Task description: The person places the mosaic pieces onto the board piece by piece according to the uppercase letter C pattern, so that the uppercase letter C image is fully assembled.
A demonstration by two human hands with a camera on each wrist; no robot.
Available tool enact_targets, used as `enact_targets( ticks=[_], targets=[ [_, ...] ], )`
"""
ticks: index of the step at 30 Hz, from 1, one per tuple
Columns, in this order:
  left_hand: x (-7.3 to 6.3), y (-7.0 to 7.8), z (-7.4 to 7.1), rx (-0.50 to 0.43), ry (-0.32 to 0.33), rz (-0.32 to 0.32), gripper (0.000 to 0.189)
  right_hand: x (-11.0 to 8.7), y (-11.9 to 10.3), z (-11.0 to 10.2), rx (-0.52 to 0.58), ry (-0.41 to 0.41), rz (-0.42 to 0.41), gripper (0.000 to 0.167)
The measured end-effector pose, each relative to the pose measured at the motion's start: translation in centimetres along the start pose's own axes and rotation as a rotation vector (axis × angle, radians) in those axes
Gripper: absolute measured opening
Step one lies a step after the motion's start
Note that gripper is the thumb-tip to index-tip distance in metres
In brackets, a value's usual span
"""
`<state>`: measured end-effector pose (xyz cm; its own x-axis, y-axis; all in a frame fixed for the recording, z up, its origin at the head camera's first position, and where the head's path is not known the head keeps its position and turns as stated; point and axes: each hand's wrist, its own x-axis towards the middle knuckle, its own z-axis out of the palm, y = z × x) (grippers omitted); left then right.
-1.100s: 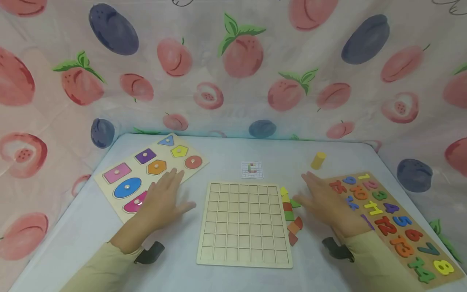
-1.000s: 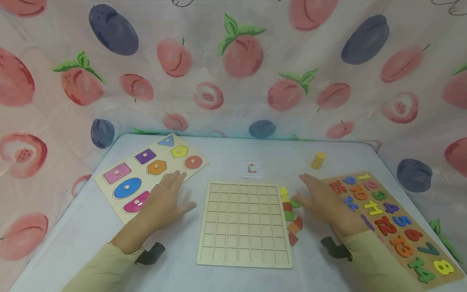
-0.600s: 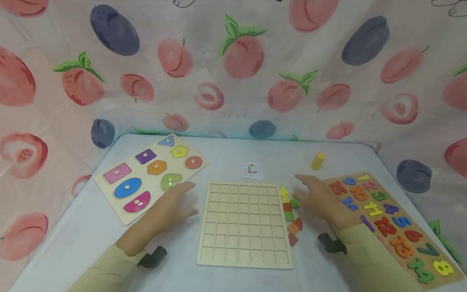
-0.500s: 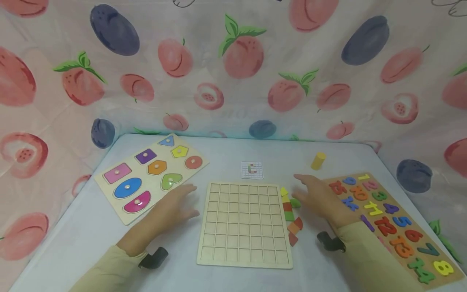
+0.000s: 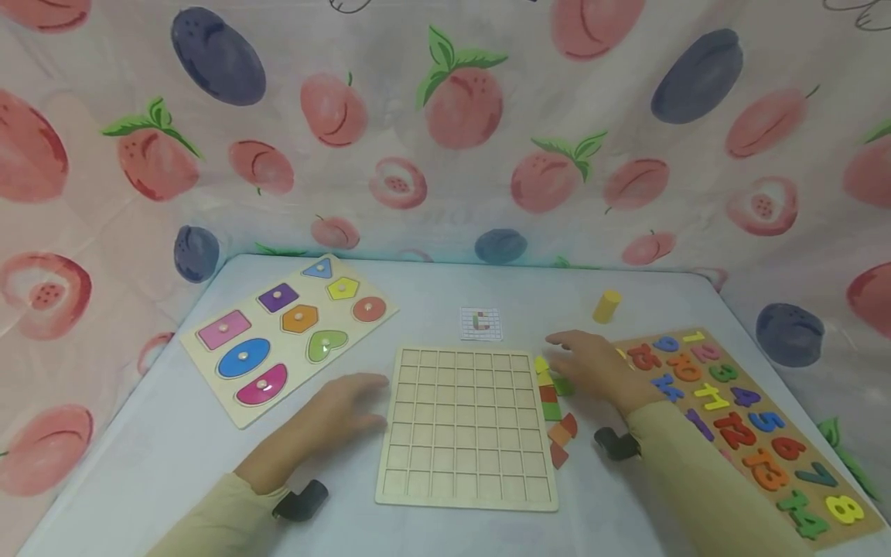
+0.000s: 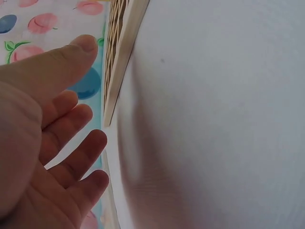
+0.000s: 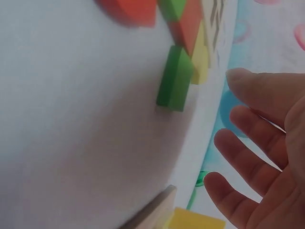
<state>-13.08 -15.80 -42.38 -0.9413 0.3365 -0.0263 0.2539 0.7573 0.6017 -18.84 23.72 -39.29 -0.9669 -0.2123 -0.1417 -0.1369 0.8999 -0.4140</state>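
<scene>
A pale wooden grid board (image 5: 466,429) lies in the middle of the table. At its left edge my left hand (image 5: 334,414) reaches in with fingers spread and nothing held; the left wrist view shows the thumb apart from the loosely bent fingers. Along the board's right side lie small coloured blocks: yellow (image 5: 543,365), red (image 5: 548,394), a green block (image 7: 175,78) and orange-red pieces (image 5: 564,429). My right hand (image 5: 599,367) hovers beside the upper blocks, fingers apart and holding nothing. A small card (image 5: 481,323) printed with a coloured grid pattern lies beyond the board.
On the left is a knobbed shape puzzle (image 5: 281,321), set at a slant. A number puzzle board (image 5: 752,441) lies under and beside the right forearm. A yellow cylinder (image 5: 607,306) stands at the back right. A fruit-print cloth (image 5: 445,193) hangs behind the table.
My left hand has moved down and right, off the shape puzzle toward the board's left edge. My right hand has drifted left toward the blocks. The pieces look unmoved.
</scene>
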Motion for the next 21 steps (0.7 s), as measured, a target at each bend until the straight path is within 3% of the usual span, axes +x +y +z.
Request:
enact_targets(
  ticks=[21],
  targets=[
    [-0.1,0.9,0.7,-0.134,-0.090,-0.041,0.051,1.6,0.5,0.9,-0.004,-0.072,0.005,0.044]
  ],
)
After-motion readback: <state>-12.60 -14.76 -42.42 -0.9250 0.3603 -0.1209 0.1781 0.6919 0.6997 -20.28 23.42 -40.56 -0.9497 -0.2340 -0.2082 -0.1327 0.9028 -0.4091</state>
